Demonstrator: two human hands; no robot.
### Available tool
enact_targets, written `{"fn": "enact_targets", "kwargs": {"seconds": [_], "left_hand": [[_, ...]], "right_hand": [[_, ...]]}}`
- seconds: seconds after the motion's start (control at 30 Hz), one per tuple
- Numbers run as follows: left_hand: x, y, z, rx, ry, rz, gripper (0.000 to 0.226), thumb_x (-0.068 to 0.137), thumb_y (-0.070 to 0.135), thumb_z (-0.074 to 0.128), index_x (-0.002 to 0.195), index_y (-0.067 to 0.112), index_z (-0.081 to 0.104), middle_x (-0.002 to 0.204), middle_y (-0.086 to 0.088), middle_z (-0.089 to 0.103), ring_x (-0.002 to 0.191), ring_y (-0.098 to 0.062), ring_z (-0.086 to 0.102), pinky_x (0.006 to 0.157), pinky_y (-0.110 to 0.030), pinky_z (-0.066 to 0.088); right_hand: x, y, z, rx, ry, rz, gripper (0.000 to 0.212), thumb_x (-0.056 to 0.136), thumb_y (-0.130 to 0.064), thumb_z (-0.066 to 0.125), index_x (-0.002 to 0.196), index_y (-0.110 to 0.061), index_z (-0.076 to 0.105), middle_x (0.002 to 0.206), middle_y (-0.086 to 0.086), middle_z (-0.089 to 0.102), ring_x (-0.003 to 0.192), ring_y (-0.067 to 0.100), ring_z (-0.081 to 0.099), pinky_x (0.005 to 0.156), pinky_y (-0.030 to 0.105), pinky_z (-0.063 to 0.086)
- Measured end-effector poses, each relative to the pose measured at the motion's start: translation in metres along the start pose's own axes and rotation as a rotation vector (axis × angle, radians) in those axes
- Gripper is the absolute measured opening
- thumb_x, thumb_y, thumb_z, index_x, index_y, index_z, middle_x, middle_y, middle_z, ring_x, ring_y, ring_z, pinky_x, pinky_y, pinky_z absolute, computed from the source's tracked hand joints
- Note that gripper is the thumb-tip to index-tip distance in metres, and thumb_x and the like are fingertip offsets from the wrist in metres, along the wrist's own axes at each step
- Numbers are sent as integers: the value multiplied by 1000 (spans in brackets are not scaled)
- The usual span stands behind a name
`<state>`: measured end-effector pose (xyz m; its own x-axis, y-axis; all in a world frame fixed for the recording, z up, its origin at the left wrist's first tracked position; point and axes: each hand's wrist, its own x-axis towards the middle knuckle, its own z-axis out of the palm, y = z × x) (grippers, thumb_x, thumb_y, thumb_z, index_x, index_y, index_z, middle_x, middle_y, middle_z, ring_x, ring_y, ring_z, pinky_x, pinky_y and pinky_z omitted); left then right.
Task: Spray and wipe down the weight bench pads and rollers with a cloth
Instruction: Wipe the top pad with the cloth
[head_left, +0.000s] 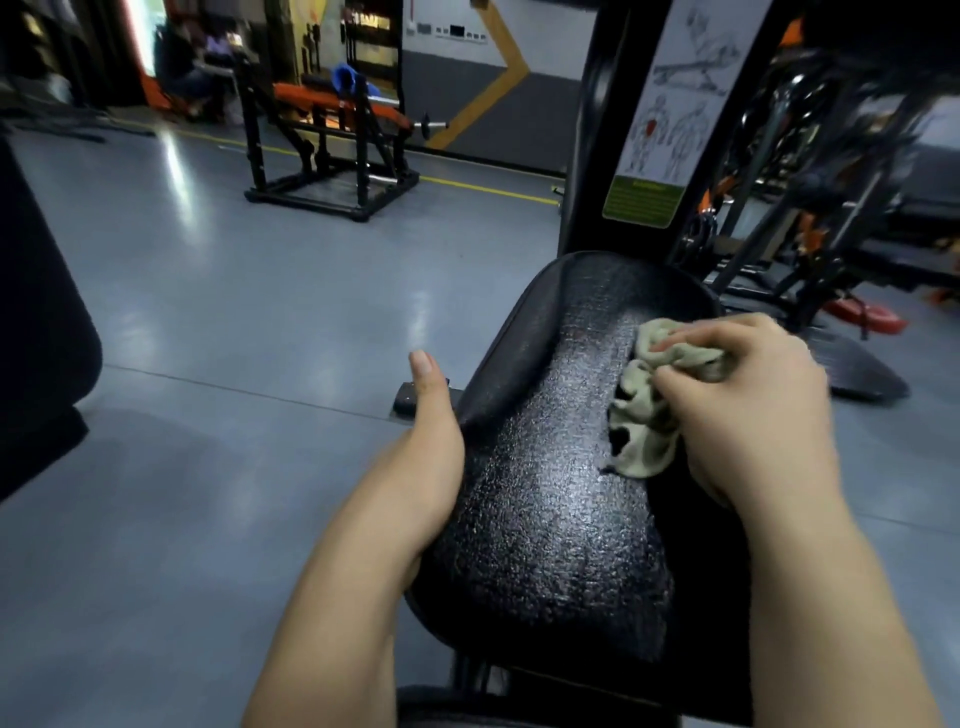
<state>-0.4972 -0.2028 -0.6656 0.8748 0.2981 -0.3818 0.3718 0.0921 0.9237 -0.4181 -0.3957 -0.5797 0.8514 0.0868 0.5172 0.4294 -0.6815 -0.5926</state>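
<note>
You wipe the bench pad with the cloth in your right hand.

Your right hand (753, 410) bunches the pale green cloth (647, 415): its fingers (691, 338) curl over the crumpled fabric and hold it down on the textured black pad (540, 509), toward the pad's far right part. Your left hand (434, 457) lies against the pad's left edge with the thumb straight along it. Its other fingers are hidden under the pad, so their grip cannot be told. Beyond your right fingertips rises the black post with an exercise chart (670, 114).
</note>
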Motion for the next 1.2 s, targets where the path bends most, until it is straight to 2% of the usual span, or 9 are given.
{"fn": "enact_targets", "kwargs": {"seconds": [0.1,0.23,0.37,0.47,0.63,0.77,0.83,1.03,1.2], "left_hand": [[-11,2,-1,-35,-48,-63,164,13,115,6,144,30,56,152,-11,51,141,-34,46,120,-55,27],[-4,2,-3,-106,-13,-50,157,19,116,10,137,27,62,144,-15,59,132,-37,55,116,-55,35],[-24,31,14,-119,82,42,100,86,87,4,101,21,78,100,-21,76,99,-33,73,96,-43,56],[-24,28,13,-47,20,8,112,80,92,0,114,19,78,108,-17,76,109,-33,71,107,-47,49],[-33,32,10,-45,-11,-86,122,72,97,-2,123,17,74,113,-21,74,109,-35,69,111,-47,44],[-40,39,4,18,64,-6,110,87,83,-4,62,12,77,48,-9,63,42,-13,61,54,-24,46],[-45,41,-4,13,125,56,106,90,82,-1,78,8,74,37,2,48,26,-12,40,37,-20,31],[-42,43,-32,-107,407,146,96,95,79,8,92,8,73,53,-7,66,55,-24,63,66,-35,48],[-43,43,-35,-110,434,126,96,95,79,7,97,10,75,73,-14,76,80,-31,74,74,-38,52]], "right_hand": [[0,0,9,-92,56,38,19,83,-11,68,92,-27,73,108,-7,60,109,22,58,81,24,35],[-25,-38,39,-80,-139,-229,25,85,-15,66,105,-28,74,118,-12,60,112,15,56,85,28,41],[-37,-52,57,6,-290,-436,33,79,-9,64,102,-28,75,114,-12,64,111,16,57,93,38,49],[-25,-41,49,183,-213,-293,34,73,-4,66,93,-31,76,109,-11,66,107,16,62,92,39,51],[-6,-12,19,68,69,22,26,83,-12,67,100,-29,75,115,-10,62,108,16,59,81,27,40],[-21,-36,26,-190,-89,-109,22,91,-20,62,109,-29,70,120,-9,56,109,20,55,75,26,27],[-33,-55,32,-162,-260,-279,24,90,-19,61,107,-31,71,118,-11,57,110,19,55,75,30,33],[-47,-66,45,45,-690,-486,28,77,-15,68,97,-33,74,107,-11,63,104,17,62,91,38,50],[-34,-50,46,94,-455,-410,27,81,-10,73,98,-31,75,103,-9,64,101,16,62,87,39,52]]}}
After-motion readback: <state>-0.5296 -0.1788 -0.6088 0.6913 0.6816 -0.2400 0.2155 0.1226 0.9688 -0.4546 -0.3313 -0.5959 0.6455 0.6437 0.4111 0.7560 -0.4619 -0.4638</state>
